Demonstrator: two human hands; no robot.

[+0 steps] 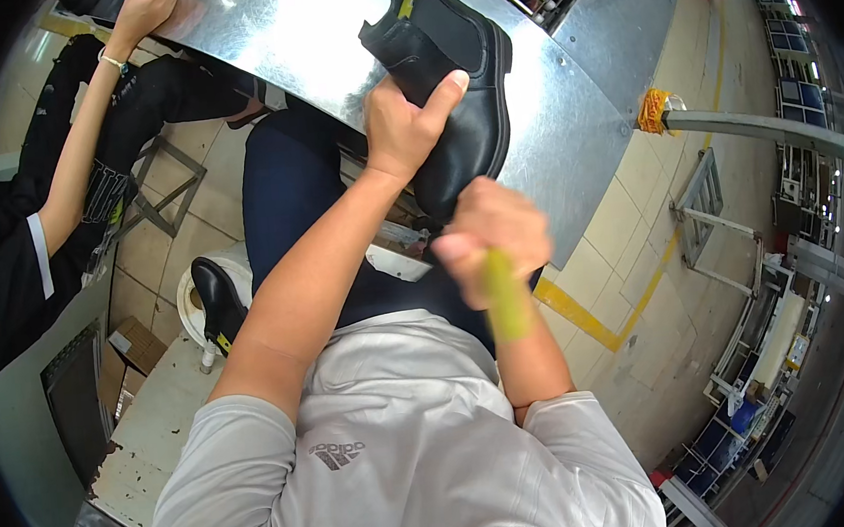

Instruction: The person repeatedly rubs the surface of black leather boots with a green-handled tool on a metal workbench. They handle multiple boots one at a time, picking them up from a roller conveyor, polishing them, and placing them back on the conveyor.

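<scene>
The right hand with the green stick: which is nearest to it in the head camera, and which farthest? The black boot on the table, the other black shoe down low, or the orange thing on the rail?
From the right hand, as the head view shows it:
1. Black boot, just above, held by the left hand on the metal table.
2. Orange thing, up to the right on the rail.
3. Other black shoe, far left, low down.

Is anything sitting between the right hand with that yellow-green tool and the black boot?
Nothing visible does. The left hand grips the black boot against the metal table, and the right hand, blurred, holds the yellow-green tool right at the boot's lower end; I cannot tell whether it touches.
</scene>
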